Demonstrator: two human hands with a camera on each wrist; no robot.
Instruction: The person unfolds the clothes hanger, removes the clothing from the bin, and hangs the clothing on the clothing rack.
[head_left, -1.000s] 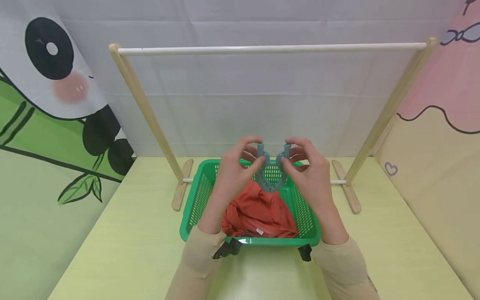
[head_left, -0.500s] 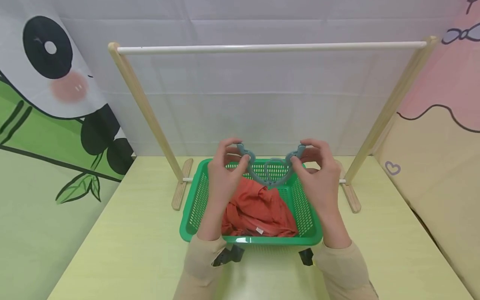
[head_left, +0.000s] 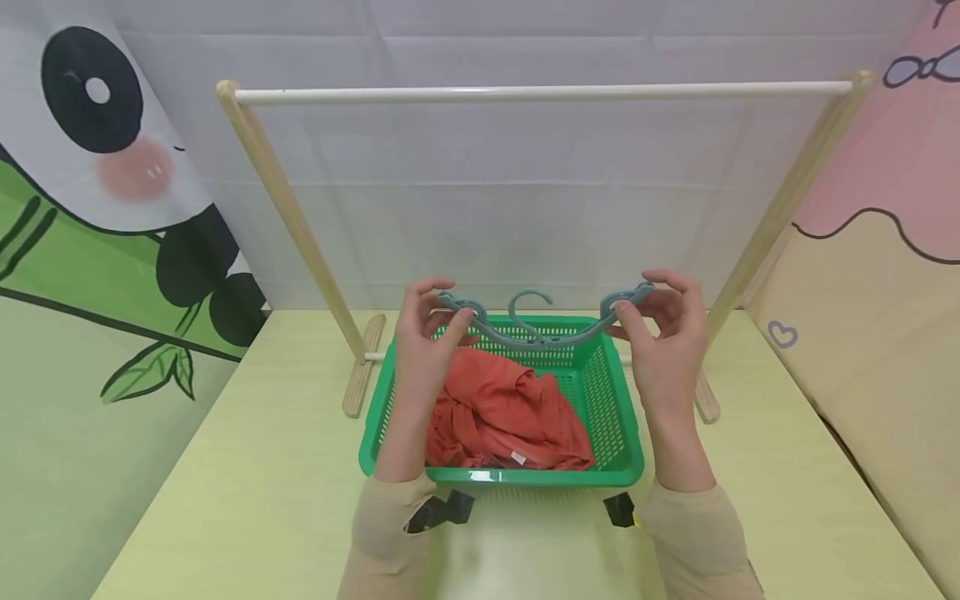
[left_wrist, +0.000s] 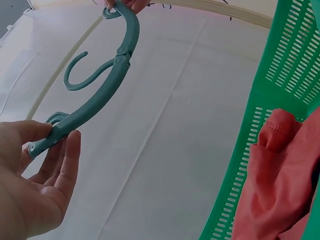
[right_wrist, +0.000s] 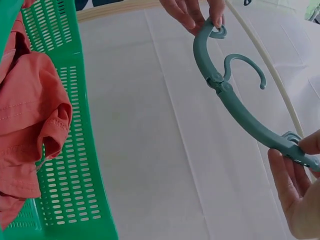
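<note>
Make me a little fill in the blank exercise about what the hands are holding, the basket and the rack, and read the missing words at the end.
1. The left hand and the right hand each pinch one end of a blue-green ____.
2. A red garment lies inside a basket coloured ____.
3. The rack has side posts made of ____.

Missing words: 1. hanger; 2. green; 3. wood.

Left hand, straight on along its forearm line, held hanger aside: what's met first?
The left hand likely meets the white backdrop, passing under the white rail; depth is unclear, so the rail could come first.
</note>
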